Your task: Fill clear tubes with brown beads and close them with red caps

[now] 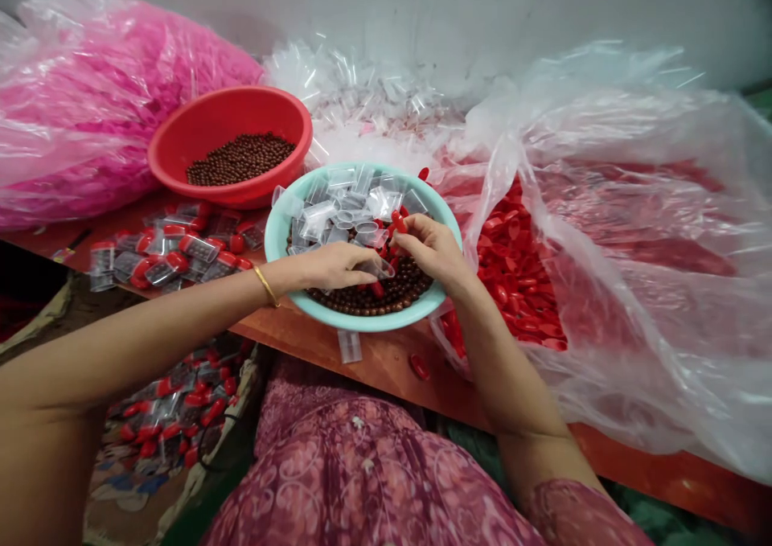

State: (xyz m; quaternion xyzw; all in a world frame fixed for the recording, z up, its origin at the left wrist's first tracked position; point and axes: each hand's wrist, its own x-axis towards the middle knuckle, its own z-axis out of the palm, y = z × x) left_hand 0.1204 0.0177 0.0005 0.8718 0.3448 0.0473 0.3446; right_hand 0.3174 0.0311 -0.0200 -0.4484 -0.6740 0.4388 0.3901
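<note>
Both hands work over a light blue basin (362, 321) that holds brown beads (403, 290), clear plastic tubes (319, 218) and some red caps. My left hand (338, 266) is closed on a clear tube (381, 269), its open end pointing right, low over the beads. My right hand (431, 248) pinches a small red cap (399, 221) between thumb and fingertips, near the basin's right side. The two hands are close together but apart. One red cap (376, 289) lies on the beads below the left fingers.
A red basin (229, 100) of brown beads stands behind left. Capped tubes (174, 248) are piled on the orange-red table (386, 361), and more fill a box (174, 409) below. Plastic bags hold red caps (519, 273), clear tubes (386, 100) and pink pieces (114, 88).
</note>
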